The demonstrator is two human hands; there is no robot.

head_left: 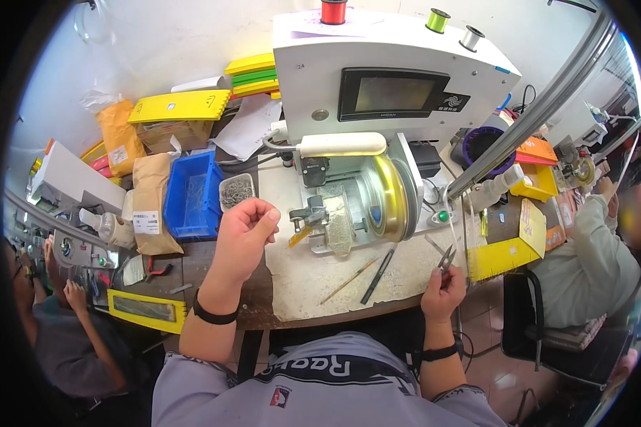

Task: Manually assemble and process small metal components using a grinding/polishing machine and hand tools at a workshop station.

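Silvery metal tool (446, 260) w/ 2 slim tips spread apart

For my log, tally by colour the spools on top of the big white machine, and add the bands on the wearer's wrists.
Red spool: 1
Green spool: 1
Silver spool: 1
Black wristbands: 2 (left band, right band)
Total: 5 (3 spools, 2 wristbands)
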